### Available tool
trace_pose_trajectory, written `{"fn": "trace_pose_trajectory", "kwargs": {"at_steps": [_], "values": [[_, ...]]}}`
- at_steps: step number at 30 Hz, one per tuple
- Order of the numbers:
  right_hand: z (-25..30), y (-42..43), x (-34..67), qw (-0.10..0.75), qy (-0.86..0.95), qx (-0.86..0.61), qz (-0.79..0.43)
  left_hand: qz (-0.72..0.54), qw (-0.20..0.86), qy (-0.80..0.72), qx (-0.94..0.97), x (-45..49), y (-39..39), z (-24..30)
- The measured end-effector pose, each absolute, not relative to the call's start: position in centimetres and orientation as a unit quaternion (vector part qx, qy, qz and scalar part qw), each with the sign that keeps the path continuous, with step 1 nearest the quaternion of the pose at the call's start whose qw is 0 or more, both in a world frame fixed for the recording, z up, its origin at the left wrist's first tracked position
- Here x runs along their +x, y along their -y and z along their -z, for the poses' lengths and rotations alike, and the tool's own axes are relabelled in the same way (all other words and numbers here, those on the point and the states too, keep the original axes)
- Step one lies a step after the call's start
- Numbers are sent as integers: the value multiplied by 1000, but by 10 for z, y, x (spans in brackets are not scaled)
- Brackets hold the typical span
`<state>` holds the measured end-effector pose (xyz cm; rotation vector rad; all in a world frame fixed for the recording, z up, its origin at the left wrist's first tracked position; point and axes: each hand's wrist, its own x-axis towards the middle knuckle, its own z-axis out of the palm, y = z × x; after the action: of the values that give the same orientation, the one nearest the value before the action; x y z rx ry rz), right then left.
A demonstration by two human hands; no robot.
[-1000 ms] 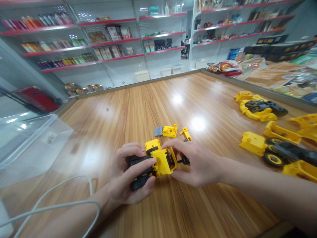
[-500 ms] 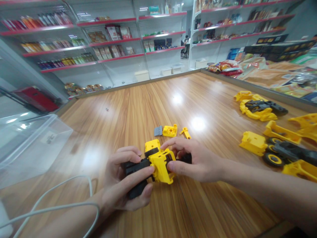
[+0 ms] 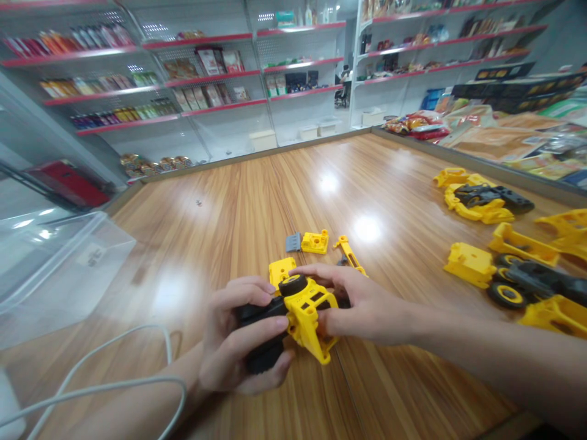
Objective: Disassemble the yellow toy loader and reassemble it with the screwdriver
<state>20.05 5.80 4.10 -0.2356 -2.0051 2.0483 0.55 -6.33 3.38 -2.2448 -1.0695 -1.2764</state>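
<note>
Between my two hands is a toy construction vehicle (image 3: 308,308) with a yellow cab-like frame, a black body and a black wheel with a yellow hub. My left hand (image 3: 245,342) is closed around its black end. The fingers of my right hand (image 3: 351,302) grip the yellow frame from the right and partly hide it. Just beyond the toy, a yellow block-shaped part (image 3: 281,269) lies close to my left fingertips. Farther off are a grey toothed piece (image 3: 293,242), a yellow base part (image 3: 315,242) and a yellow arm piece (image 3: 351,253).
Several yellow and black toy parts, including a wheeled chassis (image 3: 527,281) and a curved yellow group (image 3: 479,201), lie at the right. A clear plastic bin (image 3: 68,269) and a white cable (image 3: 114,382) are on the left. Stocked shelves (image 3: 206,76) stand behind the table.
The toy has turned in my hands, so its wheel hub and the slots of the yellow frame now face up more. My right hand has shifted slightly, uncovering more of the yellow arm piece.
</note>
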Motion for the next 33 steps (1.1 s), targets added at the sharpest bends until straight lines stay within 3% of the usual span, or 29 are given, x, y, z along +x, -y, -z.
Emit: {"fn": "trace_pose_trajectory", "kwargs": {"at_steps": [7,14,23,26,33], "values": [[-44,-66,206,214,789,-49,-573,548,45,400,-733,13,59,-20],[-48,-68,208,270,832,13,-484,550,-100,436,-705,20,65,-15],[-50,-75,211,253,875,61,-408,491,-338,407,-692,32,63,-21],[-50,-75,212,246,894,52,-370,496,-359,414,-674,33,64,-21],[-50,-72,211,194,926,-9,-325,522,-294,466,-652,27,63,-16]]}}
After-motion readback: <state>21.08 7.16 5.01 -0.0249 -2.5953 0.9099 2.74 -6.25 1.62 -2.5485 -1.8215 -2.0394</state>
